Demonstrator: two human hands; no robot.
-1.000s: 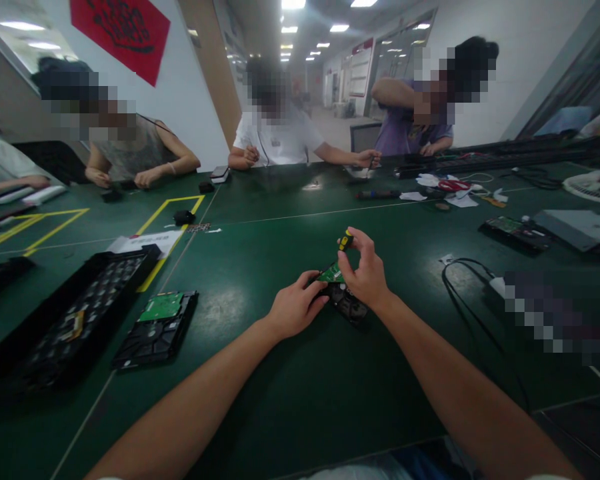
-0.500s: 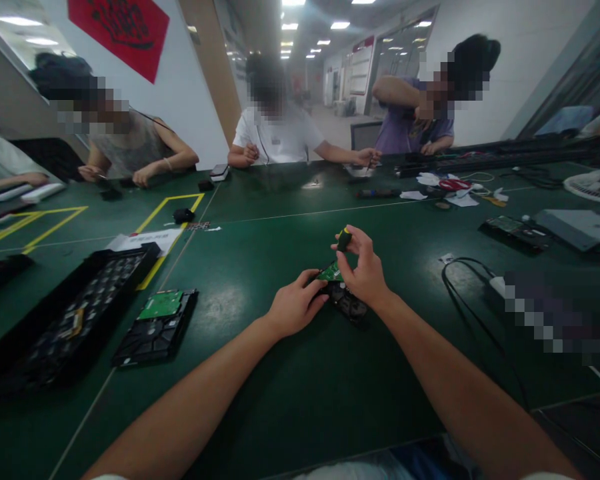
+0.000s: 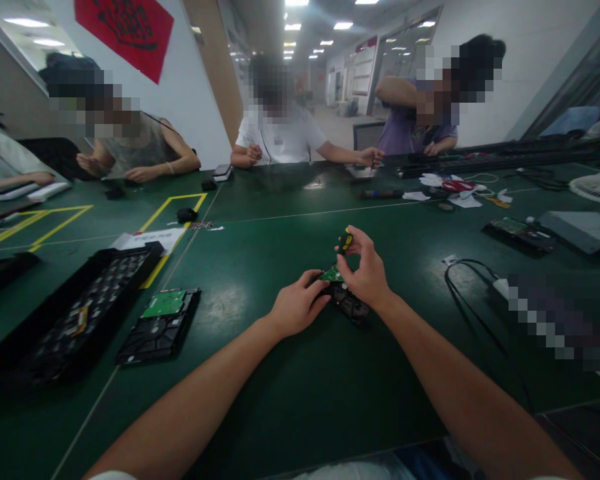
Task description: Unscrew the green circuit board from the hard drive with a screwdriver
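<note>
A hard drive [image 3: 351, 305] with a black body and a green circuit board [image 3: 331, 274] lies on the green table in front of me, partly covered by both hands. My left hand [image 3: 297, 305] grips its left side, thumb and fingers on the near and far edges. In my right hand [image 3: 366, 270] is a screwdriver with a black and yellow handle [image 3: 347, 240], pinched upright between thumb and fingers over the board. The screwdriver's tip is hidden by the hand. A second hard drive [image 3: 155, 333], board side up, lies to the left.
At the left stands a long black tray [image 3: 87, 313] with a sheet of paper [image 3: 167, 240] behind it. On the right are a black cable [image 3: 467, 261], another drive [image 3: 517, 235] and a grey box [image 3: 583, 230]. Several people sit across the table.
The screwdriver handle has turned slightly in my right fingers, showing more of its yellow. My left hand and the hard drive keep their places; the view has shifted a little.
</note>
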